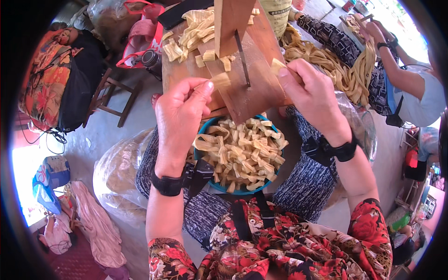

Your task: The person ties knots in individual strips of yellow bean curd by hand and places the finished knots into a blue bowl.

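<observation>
My left hand (182, 109) pinches a short, pale yellow, ribbed strip (221, 80) between thumb and fingers, over the left side of a wooden board (252, 100). Opposite it, my right hand (312, 93) grips another pale strip piece (277, 65) at the board's right side. Between the hands, a thin dark blade (242, 58) rises from the board and meets an upright wooden plank (228, 30). Below the board, between my knees, a teal basin (247, 191) holds a heap of cut strip pieces (242, 154).
More strips (200, 28) lie on the far part of the wooden bench (273, 30). Long uncut strips (322, 60) are piled at the right, near another person (410, 84) handling strips. A dark bottle (151, 60) and a wooden stool (112, 98) stand left; a clear plastic bag (121, 172) sits beside my left leg.
</observation>
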Available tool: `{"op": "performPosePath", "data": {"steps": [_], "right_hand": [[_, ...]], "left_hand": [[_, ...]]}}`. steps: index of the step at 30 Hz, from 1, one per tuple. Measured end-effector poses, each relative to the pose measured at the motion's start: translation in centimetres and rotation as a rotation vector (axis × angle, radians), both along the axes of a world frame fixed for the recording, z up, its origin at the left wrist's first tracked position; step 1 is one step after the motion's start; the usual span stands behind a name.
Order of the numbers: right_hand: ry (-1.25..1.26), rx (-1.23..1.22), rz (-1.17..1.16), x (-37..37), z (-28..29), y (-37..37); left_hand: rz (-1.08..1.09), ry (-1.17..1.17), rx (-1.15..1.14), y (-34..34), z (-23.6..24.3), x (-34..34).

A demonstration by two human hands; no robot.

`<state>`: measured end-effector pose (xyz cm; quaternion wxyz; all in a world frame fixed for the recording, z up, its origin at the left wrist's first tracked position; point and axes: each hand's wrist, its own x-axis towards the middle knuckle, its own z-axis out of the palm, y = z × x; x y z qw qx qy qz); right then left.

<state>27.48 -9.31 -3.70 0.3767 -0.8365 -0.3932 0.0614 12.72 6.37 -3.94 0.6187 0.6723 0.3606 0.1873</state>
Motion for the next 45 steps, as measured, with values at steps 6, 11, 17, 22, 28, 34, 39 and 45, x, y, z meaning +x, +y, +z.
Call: {"op": "performPosePath", "data": {"steps": [6,11,17,22,28,34,39,45], "right_hand": [[-0.221,-0.044,-0.028,-1.2,-2.1,0.6],[-0.237,-0.041,-0.035,-3.4,-2.4,-0.1],[-0.23,0.022,0.005,-5.6,-2.7,-0.7],[-0.135,0.154,0.06,-6.5,-2.3,-3.1],[0.115,-0.151,0.358,-9.3,-5.2,-6.0],[0.009,-0.199,0.406,-11.4,-8.6,-4.0],[0.158,-0.164,0.38,-11.3,-8.8,-4.1],[0.12,-0.175,0.513,-12.5,-9.6,-3.3]], "left_hand": [[-0.011,0.002,0.357,-0.6,-2.0,-0.2],[0.018,-0.005,0.399,-1.0,-1.8,-1.2],[-0.016,0.044,0.339,-0.6,-1.4,-3.7],[0.056,0.06,0.228,-1.0,0.4,-7.0],[-0.053,0.084,-0.032,-0.6,-2.0,-11.2],[-0.241,0.28,-0.06,-1.4,-3.2,-10.8],[-0.111,-0.054,-0.011,-0.5,0.6,-10.5],[-0.117,-0.327,0.311,2.9,2.6,-3.7]]}}
